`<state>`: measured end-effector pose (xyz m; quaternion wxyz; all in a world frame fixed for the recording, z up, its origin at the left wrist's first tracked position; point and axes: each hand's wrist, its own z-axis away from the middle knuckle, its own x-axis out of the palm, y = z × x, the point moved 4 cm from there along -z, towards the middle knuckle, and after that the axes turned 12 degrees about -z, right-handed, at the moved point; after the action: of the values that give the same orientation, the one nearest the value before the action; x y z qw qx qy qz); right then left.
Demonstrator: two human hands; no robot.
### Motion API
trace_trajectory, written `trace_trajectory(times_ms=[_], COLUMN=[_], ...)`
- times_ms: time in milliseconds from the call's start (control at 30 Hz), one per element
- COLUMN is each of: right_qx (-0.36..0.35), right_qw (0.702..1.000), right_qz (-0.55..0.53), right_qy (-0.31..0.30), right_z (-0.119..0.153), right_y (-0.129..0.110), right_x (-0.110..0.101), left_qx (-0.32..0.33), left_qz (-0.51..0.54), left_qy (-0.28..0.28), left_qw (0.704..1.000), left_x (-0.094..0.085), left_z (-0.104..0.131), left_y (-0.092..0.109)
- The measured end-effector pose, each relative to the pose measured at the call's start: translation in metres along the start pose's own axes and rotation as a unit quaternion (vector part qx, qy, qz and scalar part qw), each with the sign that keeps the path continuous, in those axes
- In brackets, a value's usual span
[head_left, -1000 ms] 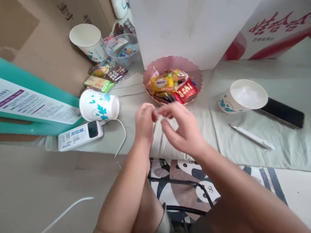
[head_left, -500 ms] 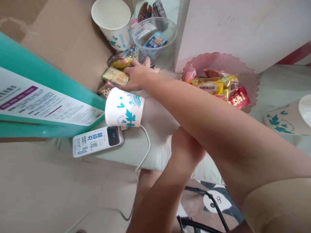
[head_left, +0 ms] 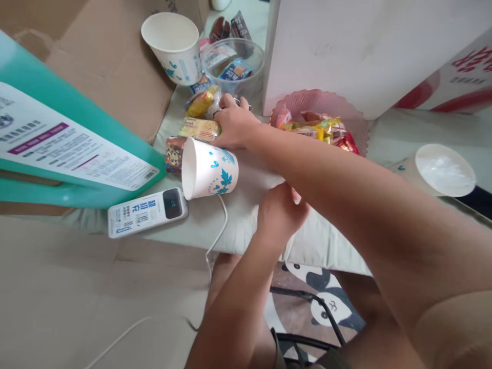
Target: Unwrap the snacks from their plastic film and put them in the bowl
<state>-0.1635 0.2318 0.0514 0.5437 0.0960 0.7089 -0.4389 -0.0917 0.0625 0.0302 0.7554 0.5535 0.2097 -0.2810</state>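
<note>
My right hand (head_left: pixel 236 120) reaches across to the snack pile, its fingers curled on a dark shiny snack packet (head_left: pixel 246 106) that they largely cover. Beside that hand lie a yellow snack packet (head_left: pixel 203 102), a pale green-yellow packet (head_left: pixel 198 129) and a cookie packet (head_left: pixel 174 154). Just below it, a white paper cup (head_left: pixel 213 171) with teal leaves rests on its side. My left hand (head_left: pixel 282 212) is closed under my right forearm near the table edge. A pinkish bit shows at its fingers, but what it holds is mostly hidden.
A clear plastic tub (head_left: pixel 253 72) of snacks and an upright paper cup (head_left: pixel 180 61) stand behind. A pink scalloped plate (head_left: pixel 319 100) holds wrapped snacks. Another cup (head_left: pixel 407 171) is at right. A teal-handled package (head_left: pixel 88 138), a power bank (head_left: pixel 148 212) and its white cable (head_left: pixel 222 228) lie left.
My right hand's fingers, spread before, have drawn in onto the dark packet. My left hand has turned slightly, showing a pinkish bit at its fingers. The camera view has shifted.
</note>
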Motion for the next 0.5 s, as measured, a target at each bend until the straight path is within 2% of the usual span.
trace_trajectory(times_ms=[67,300,400,500], right_qx=[-0.001,-0.043,-0.050,-0.052], right_qw=[0.999,0.997,0.998,0.998], right_qz=[0.044,0.058,0.048,-0.006], right_qy=[0.001,-0.001,0.014,0.020], right_z=[0.018,0.051,0.062,0.070], right_y=[-0.008,-0.023,-0.022,-0.020], right_x=[-0.016,-0.057,-0.072,-0.088], left_qx=[0.004,0.022,0.015,0.011], left_qz=[-0.011,0.048,0.060,0.055], left_qy=[-0.012,0.013,0.036,0.056], left_qw=[1.000,0.999,0.997,0.997], left_x=[0.002,0.010,0.006,0.001], left_z=[-0.001,-0.009,-0.009,-0.010], left_y=[0.004,0.001,-0.001,-0.002])
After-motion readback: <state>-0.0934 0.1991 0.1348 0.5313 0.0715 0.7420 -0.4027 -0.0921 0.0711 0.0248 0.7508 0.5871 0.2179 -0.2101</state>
